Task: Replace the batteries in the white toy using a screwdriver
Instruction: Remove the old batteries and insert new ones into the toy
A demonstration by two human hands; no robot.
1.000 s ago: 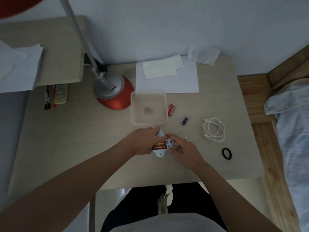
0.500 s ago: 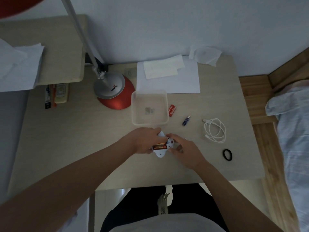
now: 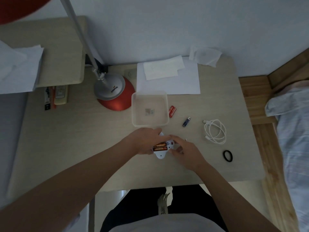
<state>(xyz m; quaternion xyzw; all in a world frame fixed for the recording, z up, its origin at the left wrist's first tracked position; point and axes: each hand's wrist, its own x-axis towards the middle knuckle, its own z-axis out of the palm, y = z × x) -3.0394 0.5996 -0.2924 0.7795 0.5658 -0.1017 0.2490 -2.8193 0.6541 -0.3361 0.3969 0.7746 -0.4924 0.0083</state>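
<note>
**Dim desk shot, toy's battery bay open with both hands on it**

Pale wood desk (image 3: 66, 148) pushed against a plain wall, lighting pretty murky. The white toy (image 3: 160, 155) sits near the front middle of the desk, its compartment facing up, with two orange-and-black batteries (image 3: 160, 147) lying side by side in it. The print on them is too blurry to read.

The left hand (image 3: 143, 142) has its grip wrapped around the toy's left side, fingers curled over the far edge. The right hand (image 3: 187, 150) grips the toy's right end, pinched between thumb and forefinger.

Just behind the hands is a clear plastic tub (image 3: 135, 104) with a couple of tiny bits inside. Two red batteries (image 3: 172, 111) lie touching its right wall, and a blue battery (image 3: 186, 122) sits a bit further right. Beyond that are a coiled white cable (image 3: 215, 131) and a black hair tie (image 3: 227, 155).

The only writing I can actually read is "COOPER" on the silver-and-red lamp base (image 3: 115, 92), left of the tub. White paper sheets (image 3: 184, 82) lie at the back by the wall.
</note>
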